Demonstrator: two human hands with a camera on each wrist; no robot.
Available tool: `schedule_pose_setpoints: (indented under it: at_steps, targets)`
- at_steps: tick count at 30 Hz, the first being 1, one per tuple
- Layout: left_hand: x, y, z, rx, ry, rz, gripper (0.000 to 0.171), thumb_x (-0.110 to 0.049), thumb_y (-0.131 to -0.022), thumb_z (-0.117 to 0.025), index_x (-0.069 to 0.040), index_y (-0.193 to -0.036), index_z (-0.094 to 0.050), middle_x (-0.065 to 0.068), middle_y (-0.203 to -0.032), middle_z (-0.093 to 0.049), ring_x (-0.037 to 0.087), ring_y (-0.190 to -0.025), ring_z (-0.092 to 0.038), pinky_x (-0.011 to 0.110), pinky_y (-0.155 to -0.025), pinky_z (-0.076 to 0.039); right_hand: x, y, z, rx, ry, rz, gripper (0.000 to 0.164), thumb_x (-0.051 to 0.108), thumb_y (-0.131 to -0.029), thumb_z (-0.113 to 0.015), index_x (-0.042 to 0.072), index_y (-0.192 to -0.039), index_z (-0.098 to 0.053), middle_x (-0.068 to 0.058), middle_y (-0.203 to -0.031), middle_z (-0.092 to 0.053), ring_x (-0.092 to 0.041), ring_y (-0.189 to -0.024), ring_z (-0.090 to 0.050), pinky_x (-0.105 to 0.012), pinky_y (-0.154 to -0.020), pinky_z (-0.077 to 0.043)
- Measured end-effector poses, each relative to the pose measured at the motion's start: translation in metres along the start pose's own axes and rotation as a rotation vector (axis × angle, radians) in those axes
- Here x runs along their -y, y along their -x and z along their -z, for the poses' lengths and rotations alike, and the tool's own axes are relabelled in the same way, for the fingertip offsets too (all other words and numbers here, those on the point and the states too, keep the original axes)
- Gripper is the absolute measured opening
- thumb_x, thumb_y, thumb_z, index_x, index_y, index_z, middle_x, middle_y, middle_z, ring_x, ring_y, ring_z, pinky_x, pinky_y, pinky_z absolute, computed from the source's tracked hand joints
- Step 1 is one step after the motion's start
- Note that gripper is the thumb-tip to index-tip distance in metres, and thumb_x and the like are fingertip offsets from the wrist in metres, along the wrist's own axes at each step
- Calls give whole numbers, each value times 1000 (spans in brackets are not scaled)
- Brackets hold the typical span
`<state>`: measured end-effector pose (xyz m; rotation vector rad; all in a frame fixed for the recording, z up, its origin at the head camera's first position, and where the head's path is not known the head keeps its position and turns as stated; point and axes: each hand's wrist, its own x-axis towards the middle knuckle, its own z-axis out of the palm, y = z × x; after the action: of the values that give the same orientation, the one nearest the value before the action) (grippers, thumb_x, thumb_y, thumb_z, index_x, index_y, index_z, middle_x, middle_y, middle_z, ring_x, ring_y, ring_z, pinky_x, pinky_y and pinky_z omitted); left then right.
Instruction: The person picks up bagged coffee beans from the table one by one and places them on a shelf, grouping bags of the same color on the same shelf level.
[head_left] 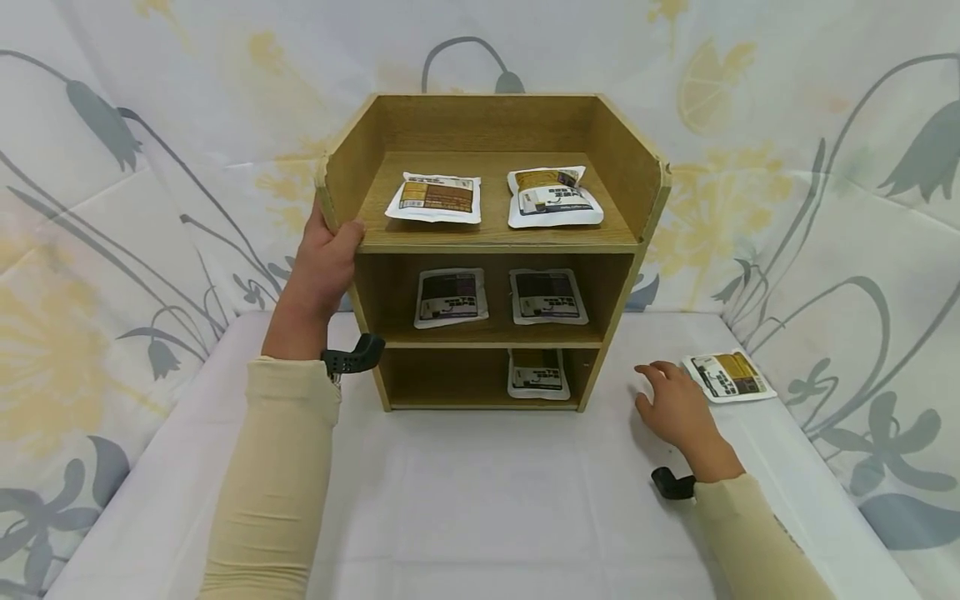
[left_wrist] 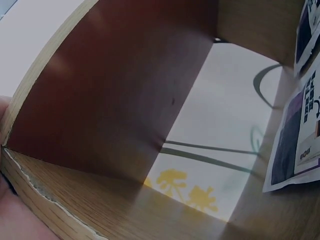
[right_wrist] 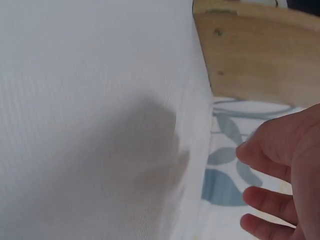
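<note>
In the head view my left hand (head_left: 318,271) grips the left side panel of a small wooden shelf (head_left: 498,248), its thumb over the top board's front edge. My right hand (head_left: 678,412) is held over the white table with fingers spread and loosely bent, holding nothing. Just right of it lies a white pouch (head_left: 729,377) with a yellow and brown label. On the shelf's top board are two pouches, one on the left (head_left: 437,198) and a puffier one on the right (head_left: 553,198). The right wrist view shows the right hand's fingers (right_wrist: 270,205) apart.
Two dark-labelled pouches, one left (head_left: 452,298) and one right (head_left: 549,297), lean inside the middle compartment. Another pouch (head_left: 538,374) stands at the right of the bottom compartment. Floral cloth (head_left: 150,208) hangs behind and at both sides of the white-covered table (head_left: 487,500).
</note>
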<state>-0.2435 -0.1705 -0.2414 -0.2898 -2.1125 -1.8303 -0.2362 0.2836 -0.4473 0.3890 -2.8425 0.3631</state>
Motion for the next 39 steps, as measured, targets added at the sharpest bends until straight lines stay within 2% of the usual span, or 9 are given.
schedule_pose_setpoints:
  at_steps: [9,15,26,33,39]
  targets:
    - [2,1,1,8,-19,5,47,-23,-100,-39,-32,-145,-28,10,-143,-37,26,-128,-39,51,-109,-29,-20,-7,8,46,27,-111,51,16,-88,-53,-9,-132,-49,-37,-132,-45,-56,-117,-44,-66,-93,-37]
    - [2,0,2,15,2,-16,48,-21,-100,-39,-30,-146,-29,10,-139,-40,26,-124,-42,49,-107,-31,-34,-13,10,29,62,-148,53,18,-87,-54,-11,-131,-49,-39,-132,-44,-56,-118,-43,-67,-94,-36]
    - [3,0,3,9,-17,2,47,-23,-100,-40,-31,-145,-29,9,-141,-39,26,-126,-39,50,-108,-29,-60,-24,12,32,62,-250,58,20,-87,-50,-14,-133,-43,-41,-134,-38,-57,-121,-38,-68,-94,-34]
    - [6,-1,3,-4,12,1,45,-21,-100,-39,-28,-144,-31,10,-132,-43,26,-120,-44,47,-103,-34,-71,-29,11,84,72,-347,64,29,-90,-50,-12,-137,-38,-42,-137,-31,-61,-122,-32,-72,-92,-31]
    - [5,-1,2,2,-15,7,44,-24,-100,-40,-27,-143,-31,10,-133,-41,27,-120,-43,48,-103,-34,-78,-29,8,138,40,-410,69,35,-92,-51,-12,-139,-32,-45,-138,-23,-65,-124,-25,-73,-92,-28]
